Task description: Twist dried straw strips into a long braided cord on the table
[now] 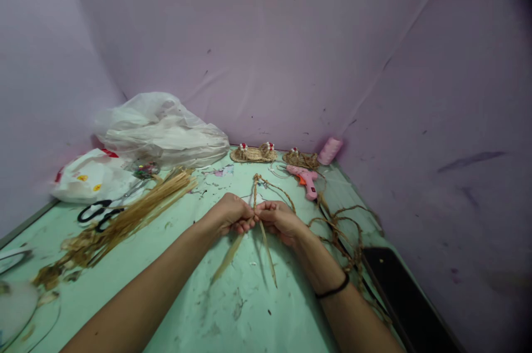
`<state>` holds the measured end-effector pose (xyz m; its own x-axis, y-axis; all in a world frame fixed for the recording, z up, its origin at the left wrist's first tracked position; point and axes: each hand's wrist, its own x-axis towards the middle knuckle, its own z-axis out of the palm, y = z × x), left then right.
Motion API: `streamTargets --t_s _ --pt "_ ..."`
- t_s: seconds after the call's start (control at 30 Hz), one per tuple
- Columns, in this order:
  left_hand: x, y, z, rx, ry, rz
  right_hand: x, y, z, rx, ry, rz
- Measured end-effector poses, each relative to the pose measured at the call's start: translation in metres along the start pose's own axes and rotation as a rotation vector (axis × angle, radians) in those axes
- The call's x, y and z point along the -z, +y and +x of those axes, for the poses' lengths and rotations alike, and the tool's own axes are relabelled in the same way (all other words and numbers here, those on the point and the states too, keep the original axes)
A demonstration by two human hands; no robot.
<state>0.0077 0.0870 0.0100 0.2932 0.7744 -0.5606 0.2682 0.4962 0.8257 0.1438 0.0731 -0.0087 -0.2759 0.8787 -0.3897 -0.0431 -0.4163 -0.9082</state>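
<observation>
Between my hands runs a straw braid (255, 192), its plaited part reaching up and away over the green tabletop (216, 320). My left hand (235, 213) pinches it from the left with curled fingers. From the right, my right hand (279, 219) pinches the same spot, the fingertips of both hands nearly touching. Below them hang loose flat straw strands (268, 256), spread into two tails. The braid bends at its far end and a thin length comes back behind my right hand. Exactly which strand each hand grips is hidden by the fingers.
Left lie a bundle of dry straw (137, 220), black-handled scissors (97, 211) and plastic bags (162, 126). At the back are woven straw pieces (254, 154), a pink thread spool (330, 151) and a pink glue gun (305, 178). Coiled braid (353, 231) and a phone (407, 297) lie right.
</observation>
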Motion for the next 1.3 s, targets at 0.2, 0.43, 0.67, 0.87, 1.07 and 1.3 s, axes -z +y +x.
streamTargets --t_s 0.2,0.43,0.67,0.87,1.07,1.3 --pt "0.002 -0.011 0.012 -0.005 0.022 -0.017 0.007 0.006 0.011 0.199 0.018 -0.170" --pt "0.004 -0.015 0.011 -0.056 0.029 0.010 0.008 0.008 0.012 0.266 0.012 -0.317" --pt "-0.007 -0.015 0.010 -0.116 0.153 0.027 0.025 -0.004 0.003 0.154 0.022 -0.721" --pt "-0.011 -0.009 0.006 -0.099 0.204 0.019 0.066 -0.034 -0.022 0.146 0.294 -1.022" --pt "-0.012 -0.018 0.015 -0.095 0.238 0.090 0.067 -0.057 -0.049 0.348 0.723 -1.098" --pt "-0.008 -0.028 0.023 -0.225 0.239 0.399 -0.030 -0.086 -0.014 0.494 0.467 -1.044"
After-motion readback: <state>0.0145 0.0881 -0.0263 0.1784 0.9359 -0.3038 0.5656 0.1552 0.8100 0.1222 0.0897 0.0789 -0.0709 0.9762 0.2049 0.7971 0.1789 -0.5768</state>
